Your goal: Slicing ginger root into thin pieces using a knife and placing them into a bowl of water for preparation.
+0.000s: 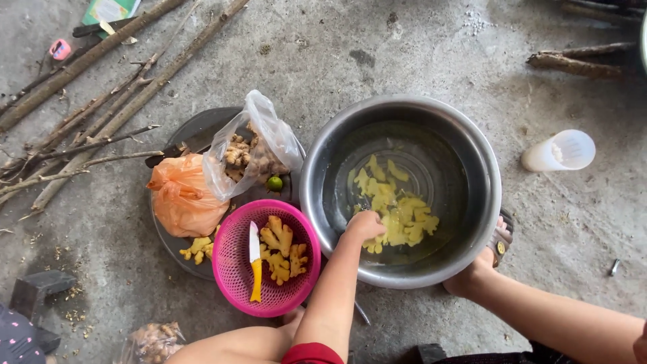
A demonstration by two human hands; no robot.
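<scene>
Reaching left hand into bowl | ginger apparently touched

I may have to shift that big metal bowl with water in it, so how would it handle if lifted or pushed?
The metal bowl probably feels heavy, since water and peeled ginger pieces fill its bottom. The water would likely slosh if pushed fast. Its smooth, wet-looking rim may be slippery; the right hand rests by the rim, the left hand dips inside.

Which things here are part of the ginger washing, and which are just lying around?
In use: left hand, ginger pieces, steel bowl, pink basket, knife, right hand.
Lying about: sticks, white cup, orange bag.
</scene>
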